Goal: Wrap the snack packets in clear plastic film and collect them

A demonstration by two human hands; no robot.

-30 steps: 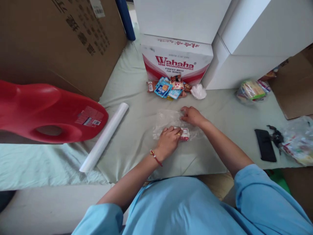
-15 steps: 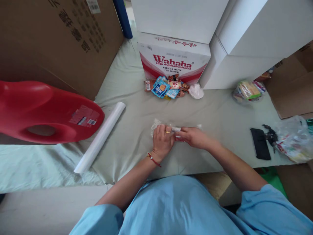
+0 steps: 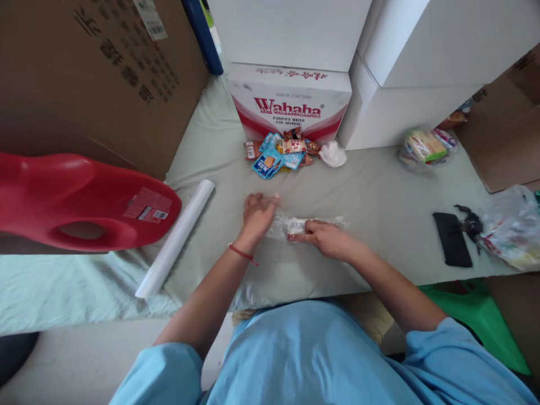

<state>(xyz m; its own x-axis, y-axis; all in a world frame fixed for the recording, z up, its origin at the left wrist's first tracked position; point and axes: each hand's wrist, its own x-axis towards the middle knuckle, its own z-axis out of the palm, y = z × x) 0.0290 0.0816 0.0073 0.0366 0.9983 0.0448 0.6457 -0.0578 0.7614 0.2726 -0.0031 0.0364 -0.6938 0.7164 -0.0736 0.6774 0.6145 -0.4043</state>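
My right hand (image 3: 331, 241) is closed on a small packet (image 3: 296, 226) with a white printed label and some red, its far end hidden under my fingers. Clear plastic film (image 3: 277, 227) lies around the packet and sticks out on both sides of it. My left hand (image 3: 258, 214), thumb apart from the fingers, is off the packet, over the film's left end. It appears to hold nothing; the fingertips are slightly blurred. Beyond both hands sits a pile of small snack packets (image 3: 269, 164), blue and brown, with a crumpled white plastic bag (image 3: 333, 153) beside it.
A white roll (image 3: 177, 239) and a large red jug (image 3: 84, 197) are at left, before a big cardboard box (image 3: 126, 84). The Wahaba-style printed water carton (image 3: 291, 104) stands behind the snacks. At right are a black phone (image 3: 452, 239), keys (image 3: 470, 225) and plastic bags (image 3: 510, 225).
My left hand has let go of the packet and moved left and away from me, its fingers opening. My right hand keeps its hold. A blue snack packet in the pile now lies nearer me.
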